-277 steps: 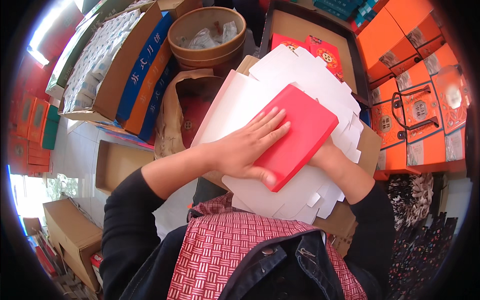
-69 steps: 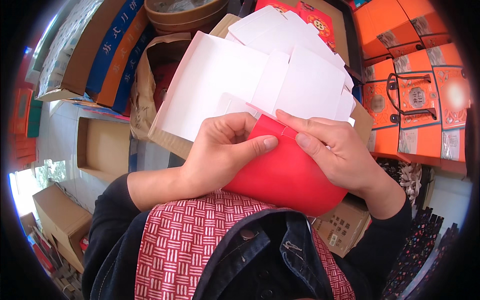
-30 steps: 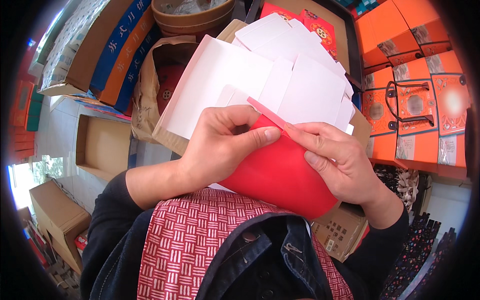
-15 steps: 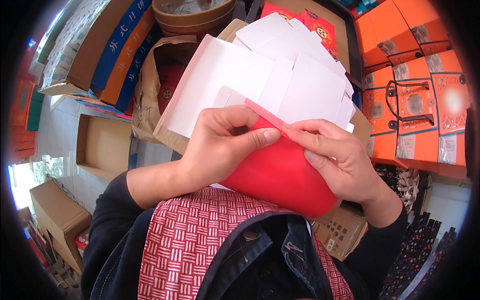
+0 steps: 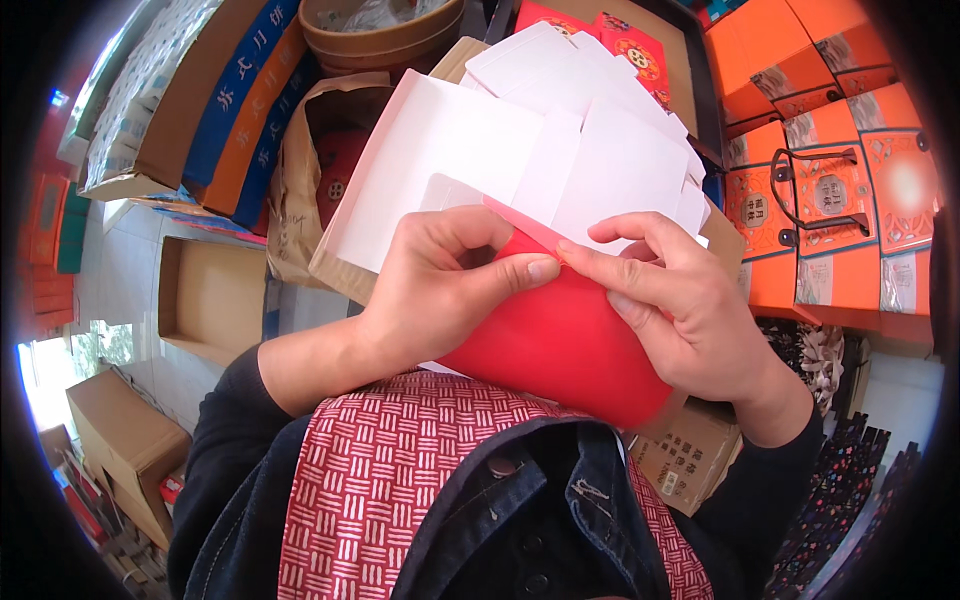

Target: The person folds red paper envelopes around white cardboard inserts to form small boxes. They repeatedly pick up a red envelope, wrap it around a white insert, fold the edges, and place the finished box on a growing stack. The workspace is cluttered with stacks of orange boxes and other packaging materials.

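Observation:
A red cardboard sheet (image 5: 565,350), with a narrow pink flap folded along its far edge, lies bowed in front of my apron. My left hand (image 5: 435,280) pinches that far edge, its thumb flat on the red side just below the fold. The index fingertip of my right hand (image 5: 685,310) rests on the fold, close to the left thumb. Its own thumb lies lower on the red sheet, with the middle finger lifted off. Whatever the sheet's underside touches is hidden. Beyond it lie several white die-cut carton blanks (image 5: 610,165), overlapping in a shallow tray-like box.
Orange gift boxes with dark handles (image 5: 820,195) are stacked at the right. At the left stand blue and orange cartons (image 5: 235,95), an open cardboard box (image 5: 212,300) and a brown paper bag (image 5: 292,190). A round tub (image 5: 385,40) and red packets (image 5: 635,55) are at the back.
My right hand's index finger has slid slightly left along the fold, and its middle finger has risen away from the sheet. The left hand keeps its pinch.

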`<action>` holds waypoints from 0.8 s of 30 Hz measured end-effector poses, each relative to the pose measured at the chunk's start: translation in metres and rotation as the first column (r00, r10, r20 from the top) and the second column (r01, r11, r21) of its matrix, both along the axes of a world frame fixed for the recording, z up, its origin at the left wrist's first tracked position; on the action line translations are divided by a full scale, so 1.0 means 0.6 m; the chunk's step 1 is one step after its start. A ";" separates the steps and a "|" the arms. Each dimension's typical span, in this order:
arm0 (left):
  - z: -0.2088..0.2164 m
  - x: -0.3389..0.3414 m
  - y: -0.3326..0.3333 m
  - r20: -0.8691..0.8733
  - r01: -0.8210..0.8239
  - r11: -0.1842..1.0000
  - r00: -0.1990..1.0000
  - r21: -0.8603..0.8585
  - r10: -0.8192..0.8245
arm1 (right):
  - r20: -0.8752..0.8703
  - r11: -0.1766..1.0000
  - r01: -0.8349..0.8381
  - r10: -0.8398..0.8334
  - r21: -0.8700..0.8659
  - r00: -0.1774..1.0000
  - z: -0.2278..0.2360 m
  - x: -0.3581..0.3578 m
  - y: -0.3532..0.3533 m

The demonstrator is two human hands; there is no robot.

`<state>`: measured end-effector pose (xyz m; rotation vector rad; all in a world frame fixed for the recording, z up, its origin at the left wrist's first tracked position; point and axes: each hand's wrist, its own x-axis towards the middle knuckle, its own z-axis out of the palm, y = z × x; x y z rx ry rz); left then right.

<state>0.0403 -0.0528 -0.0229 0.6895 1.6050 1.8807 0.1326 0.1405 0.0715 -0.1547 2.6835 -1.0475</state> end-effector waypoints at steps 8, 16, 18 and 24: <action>0.038 -0.014 0.001 0.184 0.048 0.999 0.982 -0.011 -0.045 | -0.021 0.965 0.010 -0.016 -0.261 1.000 -0.002 0.014 0.024; 0.044 -0.013 -0.004 0.043 0.035 0.999 0.998 -0.027 -0.034 | 0.080 0.932 0.036 -0.007 -0.360 0.997 0.002 0.016 0.019; 0.041 -0.009 -0.004 -0.008 0.020 0.999 1.000 -0.036 -0.020 | 0.091 0.921 0.051 -0.016 -0.387 0.996 -0.003 0.018 0.017; 0.051 -0.030 0.006 -0.104 0.031 0.997 0.994 -0.073 -0.039 | 0.165 0.933 0.080 -0.023 -0.351 0.986 0.013 0.020 0.038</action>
